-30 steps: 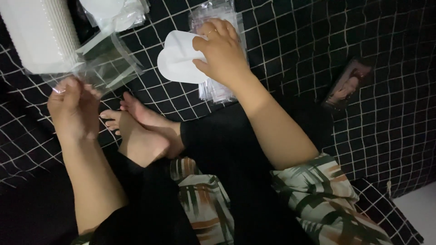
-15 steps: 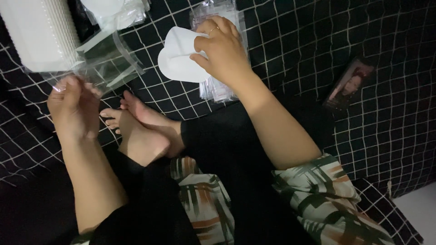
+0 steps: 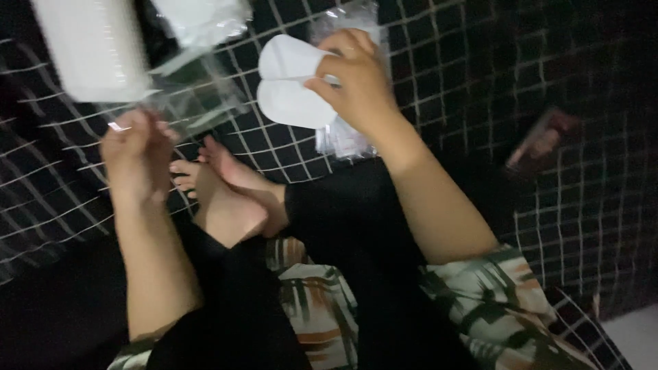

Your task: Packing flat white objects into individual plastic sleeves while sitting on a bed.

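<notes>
My right hand (image 3: 356, 82) grips a pair of white flat insole-shaped pads (image 3: 291, 82), lifted just above a pile of clear plastic packets (image 3: 343, 140) on the black grid-patterned cloth (image 3: 480, 75). My left hand (image 3: 137, 154) pinches the edge of a clear plastic bag (image 3: 192, 103) that lies below a tall stack of white pads (image 3: 92, 44). My bare feet (image 3: 226, 188) are crossed between the two arms.
Another clear bag with white contents (image 3: 202, 17) lies at the top. A small dark packet with a reddish picture (image 3: 541, 140) rests on the cloth to the right. A pale floor strip (image 3: 634, 336) shows at the bottom right corner.
My right hand has lifted the white pads off the packet pile and turned them slightly. The view has shifted and blurred. My left hand stays on the clear bag.
</notes>
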